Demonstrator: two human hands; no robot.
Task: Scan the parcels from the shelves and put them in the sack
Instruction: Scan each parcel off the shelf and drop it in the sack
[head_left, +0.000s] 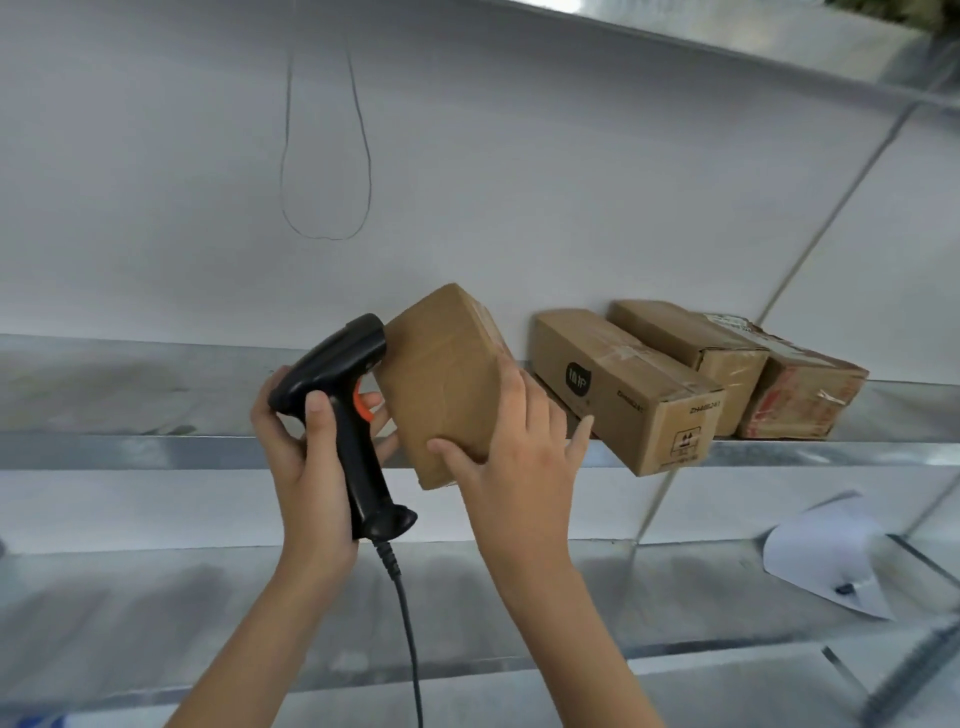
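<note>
Left hand, wrapped round the grip of the black scanner, a finger by the orange trigger, nose pressed almost against the left face of the held parcel. Right hand, just to the right, clasping that parcel's lower corner, thumb on the near face, fingers behind, long axis tilted up and away over the shelf edge. Three more boxes farther right on the same shelf, nearer the right hand; no sack in sight, no label visible on the facing side.

White wall, metal shelves
</note>
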